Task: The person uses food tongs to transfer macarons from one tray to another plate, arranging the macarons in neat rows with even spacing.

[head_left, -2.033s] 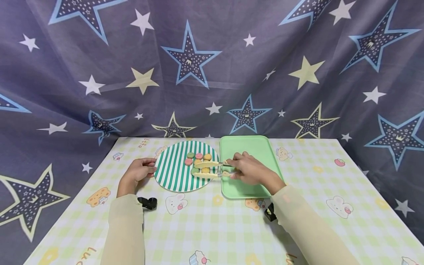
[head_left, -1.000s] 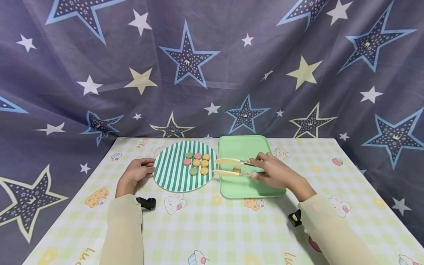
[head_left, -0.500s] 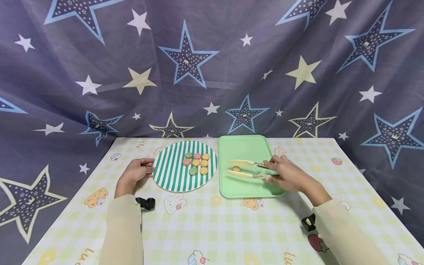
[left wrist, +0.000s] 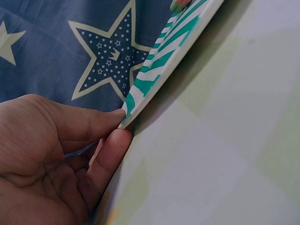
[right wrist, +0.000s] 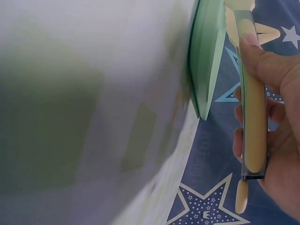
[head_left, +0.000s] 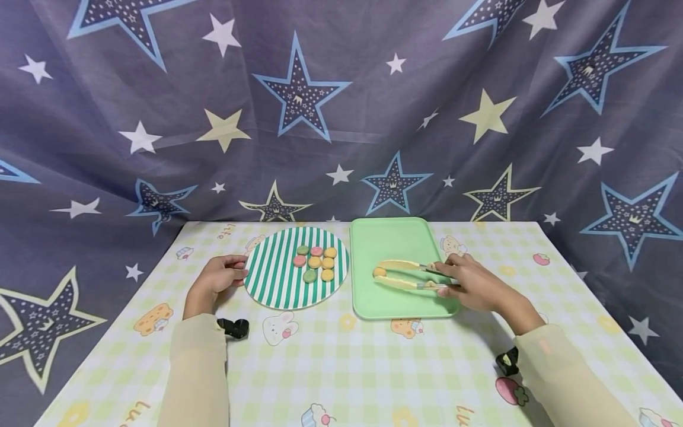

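My left hand [head_left: 219,277] pinches the left rim of a round green-and-white striped plate [head_left: 272,270]. In the left wrist view, the thumb lies on the rim and a finger [left wrist: 110,157] is under it. Several small macarons [head_left: 315,261], green, pink and yellow, sit on the plate's right half. Over the green tray [head_left: 368,302], my right hand [head_left: 472,281] grips cream-tipped tongs [head_left: 400,283] with their arms spread. One yellow macaron [head_left: 379,271] lies on the tray between the tong tips; whether they touch it I cannot tell. The right wrist view shows the tongs' handle [right wrist: 254,117] in my fingers.
The tray stands just right of the plate on a checked tablecloth [head_left: 331,367] with printed cartoons. Behind the table hangs a dark star-patterned curtain [head_left: 341,118]. A black wrist camera [head_left: 233,328] sits below the left hand, another [head_left: 508,360] by the right sleeve.
The right hand has moved the tongs right from the plate to over the tray. A yellow macaron now lies on the tray, and the tongs have slid back from around it. The left hand stays put.
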`<act>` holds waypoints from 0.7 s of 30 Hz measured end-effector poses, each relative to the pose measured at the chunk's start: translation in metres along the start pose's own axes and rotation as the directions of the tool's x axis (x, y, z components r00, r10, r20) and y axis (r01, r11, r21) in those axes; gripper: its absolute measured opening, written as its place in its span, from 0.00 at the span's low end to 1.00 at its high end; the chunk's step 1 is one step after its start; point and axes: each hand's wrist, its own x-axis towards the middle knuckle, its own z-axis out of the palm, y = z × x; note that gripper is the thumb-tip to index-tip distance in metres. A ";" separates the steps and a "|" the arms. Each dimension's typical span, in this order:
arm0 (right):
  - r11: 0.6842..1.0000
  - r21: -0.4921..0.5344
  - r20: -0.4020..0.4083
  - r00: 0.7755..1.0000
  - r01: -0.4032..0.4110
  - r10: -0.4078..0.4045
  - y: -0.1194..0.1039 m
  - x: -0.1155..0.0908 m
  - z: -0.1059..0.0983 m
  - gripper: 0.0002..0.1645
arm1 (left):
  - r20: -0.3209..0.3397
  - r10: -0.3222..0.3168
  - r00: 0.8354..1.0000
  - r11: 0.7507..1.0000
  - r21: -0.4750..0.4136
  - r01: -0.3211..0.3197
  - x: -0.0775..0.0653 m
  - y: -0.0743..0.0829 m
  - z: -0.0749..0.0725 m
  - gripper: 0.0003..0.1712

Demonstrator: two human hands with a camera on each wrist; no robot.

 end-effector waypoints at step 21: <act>1.000 0.011 0.043 0.999 -0.004 0.004 0.000 0.007 -0.002 0.36 | -0.008 -0.009 1.000 1.000 -0.005 0.009 -0.001 0.001 0.000 0.29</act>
